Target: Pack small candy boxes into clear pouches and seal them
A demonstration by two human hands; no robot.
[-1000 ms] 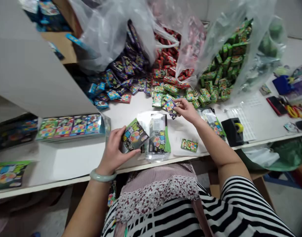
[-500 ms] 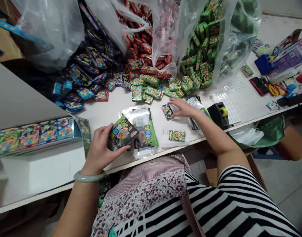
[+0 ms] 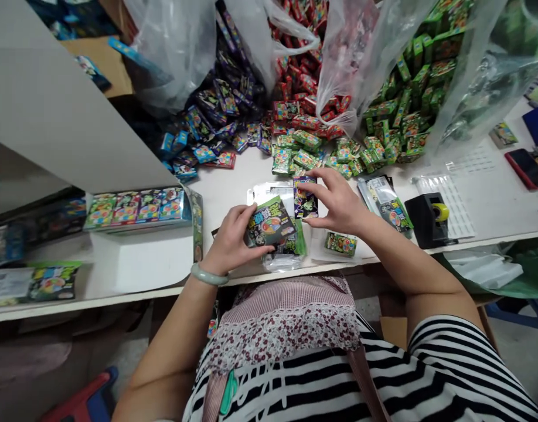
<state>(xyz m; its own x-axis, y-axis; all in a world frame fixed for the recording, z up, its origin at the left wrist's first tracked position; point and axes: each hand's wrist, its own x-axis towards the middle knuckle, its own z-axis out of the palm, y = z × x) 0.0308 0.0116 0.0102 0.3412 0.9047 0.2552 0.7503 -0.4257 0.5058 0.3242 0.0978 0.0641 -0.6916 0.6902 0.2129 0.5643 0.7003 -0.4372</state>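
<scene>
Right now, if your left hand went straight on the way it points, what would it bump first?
Probably the small purple rectangular box held by the right hand, though depth is unclear.

held packet: black, green top edge, multicoloured print | held box: dark purple, bright print | bangle: pale green | tabletop: white | heaped boxes: purple, red, green | apron: pinkish fine check | its band: white, dark-red spots | shirt: black-and-white stripes | tape dispenser: black, yellow roll
</scene>
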